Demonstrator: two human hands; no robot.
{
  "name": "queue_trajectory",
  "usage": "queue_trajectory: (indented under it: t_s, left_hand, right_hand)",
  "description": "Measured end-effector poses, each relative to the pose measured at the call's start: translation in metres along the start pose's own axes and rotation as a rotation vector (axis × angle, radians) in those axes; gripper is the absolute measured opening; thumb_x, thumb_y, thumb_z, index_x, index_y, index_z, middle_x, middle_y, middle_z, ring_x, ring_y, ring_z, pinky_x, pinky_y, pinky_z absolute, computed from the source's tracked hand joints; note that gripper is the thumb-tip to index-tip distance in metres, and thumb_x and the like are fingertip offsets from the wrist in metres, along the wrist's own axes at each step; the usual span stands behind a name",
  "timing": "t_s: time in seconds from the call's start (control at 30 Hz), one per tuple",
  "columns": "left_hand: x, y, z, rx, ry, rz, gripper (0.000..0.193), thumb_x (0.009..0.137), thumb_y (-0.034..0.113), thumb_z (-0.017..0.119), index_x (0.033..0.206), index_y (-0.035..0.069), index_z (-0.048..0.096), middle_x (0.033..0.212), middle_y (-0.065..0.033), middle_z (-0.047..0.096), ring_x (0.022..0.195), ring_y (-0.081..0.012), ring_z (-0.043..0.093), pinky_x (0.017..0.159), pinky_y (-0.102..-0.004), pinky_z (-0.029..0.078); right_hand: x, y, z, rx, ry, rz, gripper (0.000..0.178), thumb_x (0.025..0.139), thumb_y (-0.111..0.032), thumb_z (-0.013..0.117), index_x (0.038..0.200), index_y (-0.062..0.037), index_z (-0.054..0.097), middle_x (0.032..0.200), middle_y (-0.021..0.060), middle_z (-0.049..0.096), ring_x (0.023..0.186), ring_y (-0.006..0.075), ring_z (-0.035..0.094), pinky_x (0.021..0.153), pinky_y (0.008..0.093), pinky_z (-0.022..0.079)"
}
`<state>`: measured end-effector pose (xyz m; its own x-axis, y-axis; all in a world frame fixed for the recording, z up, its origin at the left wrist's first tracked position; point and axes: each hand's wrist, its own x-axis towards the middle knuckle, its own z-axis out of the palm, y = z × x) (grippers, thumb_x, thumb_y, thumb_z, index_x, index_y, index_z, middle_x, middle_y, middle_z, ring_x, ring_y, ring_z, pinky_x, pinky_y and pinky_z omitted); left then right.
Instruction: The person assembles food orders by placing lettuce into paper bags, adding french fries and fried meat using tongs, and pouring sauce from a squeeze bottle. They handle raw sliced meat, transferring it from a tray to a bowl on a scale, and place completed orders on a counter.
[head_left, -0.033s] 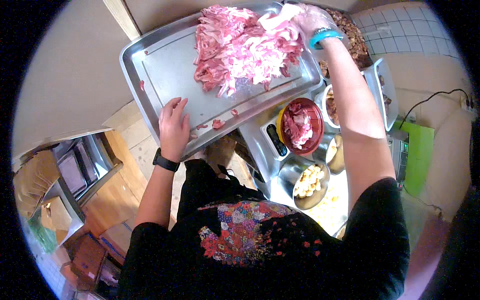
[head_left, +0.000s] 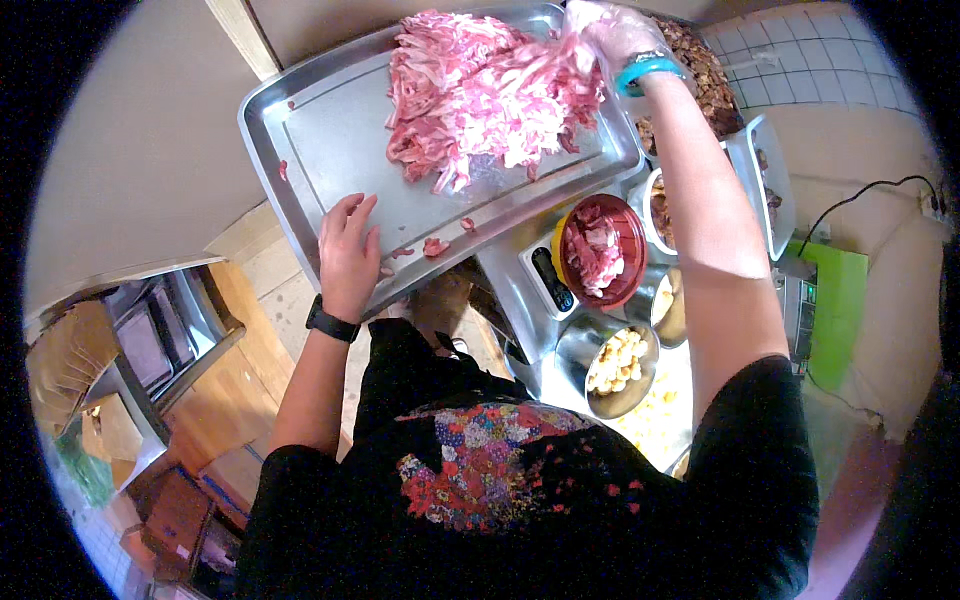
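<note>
A large metal tray (head_left: 340,150) lies tilted across the far side, with a heap of thinly sliced raw meat (head_left: 500,105) on it. My right hand (head_left: 615,38), in a clear plastic glove with a teal band at the wrist, is at the far right end of the heap. Its fingers are closed on meat slices that hang below it; the fingertips are partly hidden. On the tray's near left edge rests my left hand (head_left: 350,250), bare, fingers stretched out and holding nothing. Small meat scraps (head_left: 435,247) lie near it.
A reddish-brown bowl (head_left: 630,245) holding meat slices sits on a digital scale (head_left: 548,280). Beside it stand a metal bowl of pale yellow pieces (head_left: 618,365), another metal container (head_left: 672,310) and a white tub (head_left: 655,215). Brown chunks (head_left: 705,75) fill a container at the far right.
The pale meat slice that stretched left from my right hand has dropped back toward the heap under the hand. My left hand has stayed put.
</note>
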<state>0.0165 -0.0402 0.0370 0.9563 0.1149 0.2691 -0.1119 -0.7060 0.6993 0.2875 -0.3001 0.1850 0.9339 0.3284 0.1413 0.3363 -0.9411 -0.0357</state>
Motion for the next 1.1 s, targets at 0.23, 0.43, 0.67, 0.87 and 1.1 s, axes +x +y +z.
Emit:
queue_trajectory:
  t_s: [0.23, 0.43, 0.67, 0.87, 1.1]
  left_hand:
    - [-0.015, 0.004, 0.004, -0.007, 0.01, 0.064, 0.034, 0.071, 0.002, 0.054, 0.105, 0.004, 0.052, 0.106, -0.0125, 0.049, 0.098, -0.0293, 0.045, 0.084, -0.0365, 0.037]
    - [-0.036, 0.012, 0.013, -0.072, -0.027, -0.025, 0.032, 0.071, 0.002, 0.054, 0.103, 0.003, 0.053, 0.105, -0.0125, 0.05, 0.097, -0.0293, 0.046, 0.084, -0.036, 0.037]
    - [-0.042, 0.026, 0.02, -0.128, -0.019, -0.014, 0.029, 0.072, 0.003, 0.054, 0.102, 0.003, 0.054, 0.103, -0.0116, 0.051, 0.096, -0.0284, 0.047, 0.083, -0.0351, 0.038]
    - [-0.049, 0.026, 0.022, -0.159, -0.048, -0.032, 0.03, 0.073, 0.002, 0.053, 0.103, 0.004, 0.054, 0.103, -0.0116, 0.051, 0.096, -0.0285, 0.047, 0.083, -0.0351, 0.039]
    - [-0.057, 0.025, 0.025, -0.175, -0.108, -0.053, 0.03, 0.072, 0.001, 0.053, 0.102, 0.004, 0.053, 0.101, -0.0122, 0.052, 0.096, -0.0295, 0.047, 0.084, -0.0356, 0.039]
  right_hand:
    - [-0.031, -0.02, -0.044, -0.155, -0.016, -0.097, 0.029, 0.068, -0.022, 0.054, 0.094, -0.0117, 0.061, 0.101, 0.0138, 0.056, 0.094, 0.0271, 0.053, 0.083, 0.0336, 0.041]
    - [-0.052, -0.019, -0.059, -0.121, -0.023, -0.076, 0.027, 0.071, -0.022, 0.053, 0.094, -0.0095, 0.06, 0.098, 0.0137, 0.057, 0.09, 0.0258, 0.054, 0.077, 0.0328, 0.042]
    - [-0.069, -0.028, -0.066, -0.096, -0.067, -0.069, 0.026, 0.075, -0.021, 0.051, 0.095, -0.0069, 0.059, 0.095, 0.0135, 0.058, 0.084, 0.0244, 0.056, 0.072, 0.0319, 0.044]
    - [-0.104, -0.004, -0.09, -0.202, -0.07, -0.133, 0.025, 0.078, -0.02, 0.05, 0.095, -0.0046, 0.058, 0.091, 0.0134, 0.058, 0.079, 0.0231, 0.057, 0.066, 0.0312, 0.045]
    - [-0.179, -0.012, -0.094, 1.245, -0.026, 0.575, 0.02, 0.074, -0.024, 0.055, 0.08, -0.0055, 0.06, 0.066, 0.0053, 0.059, 0.056, 0.0113, 0.053, 0.046, 0.0216, 0.038]
